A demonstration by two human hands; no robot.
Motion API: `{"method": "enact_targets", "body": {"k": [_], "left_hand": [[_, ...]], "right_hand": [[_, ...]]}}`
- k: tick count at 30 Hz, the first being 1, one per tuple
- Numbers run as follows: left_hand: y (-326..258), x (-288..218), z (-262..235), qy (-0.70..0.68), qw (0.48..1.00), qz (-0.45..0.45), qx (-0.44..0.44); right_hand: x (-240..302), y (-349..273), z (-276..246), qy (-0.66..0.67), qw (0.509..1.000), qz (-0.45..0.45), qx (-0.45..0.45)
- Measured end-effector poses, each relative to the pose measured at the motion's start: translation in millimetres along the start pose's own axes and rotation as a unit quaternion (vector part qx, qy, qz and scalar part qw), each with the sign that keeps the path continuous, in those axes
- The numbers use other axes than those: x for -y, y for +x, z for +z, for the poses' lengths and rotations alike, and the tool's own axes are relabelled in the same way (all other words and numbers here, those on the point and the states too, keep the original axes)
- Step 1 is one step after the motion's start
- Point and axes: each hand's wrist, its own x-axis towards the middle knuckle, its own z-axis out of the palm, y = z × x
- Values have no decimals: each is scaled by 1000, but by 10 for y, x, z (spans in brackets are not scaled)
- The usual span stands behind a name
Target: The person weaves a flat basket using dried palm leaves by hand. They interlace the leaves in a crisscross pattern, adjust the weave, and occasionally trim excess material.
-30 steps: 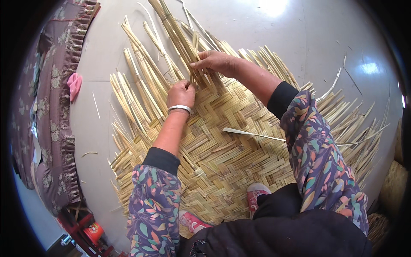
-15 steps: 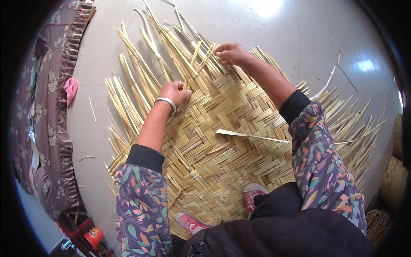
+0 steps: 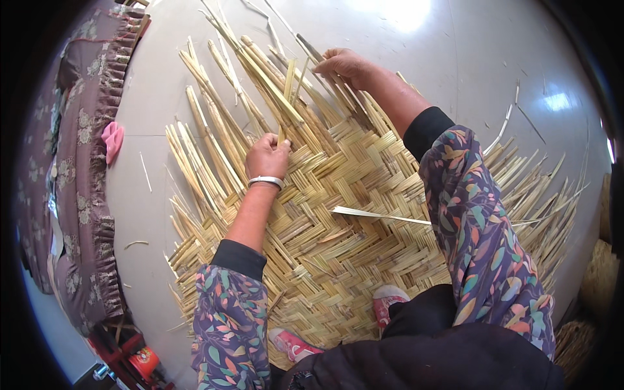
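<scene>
A large woven mat of split, straw-coloured reed (image 3: pixel 364 175) lies under my feet, its loose ends fanning out past the far edge. At that edge my left hand (image 3: pixel 267 157), a white bangle on its wrist, pinches a flat reed strip that slants up and away. Farther off and to the right, my right hand (image 3: pixel 346 66) closes over some long loose reed strips (image 3: pixel 349 97). Its fingertips are partly hidden. Several reed bundles (image 3: pixel 221 127) splay out left of my left hand. One pale single strip (image 3: pixel 370 214) rests across the weave.
My pink shoes (image 3: pixel 296 343) stand on the mat's near part. Thin reed scraps (image 3: pixel 144 172) litter the grey floor. A patterned, frilled cloth cover (image 3: pixel 88 182) hangs along the left, with a pink cloth (image 3: pixel 112 142) at its edge. Red objects (image 3: pixel 144 359) sit lower left.
My right hand has shifted slightly away and left, now over long loose strips. My left hand has turned more upright, still pinching at the weave's edge. The view has shifted a little.
</scene>
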Motion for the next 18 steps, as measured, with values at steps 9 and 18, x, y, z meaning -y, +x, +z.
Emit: {"method": "enact_targets", "body": {"k": [9,18], "left_hand": [[-54,-27,-1,-140,985,-92,39],[-51,-192,-12,-31,995,-100,1]], "right_hand": [[19,65,139,-94,995,-7,40],[118,-45,148,-40,999,3,21]]}}
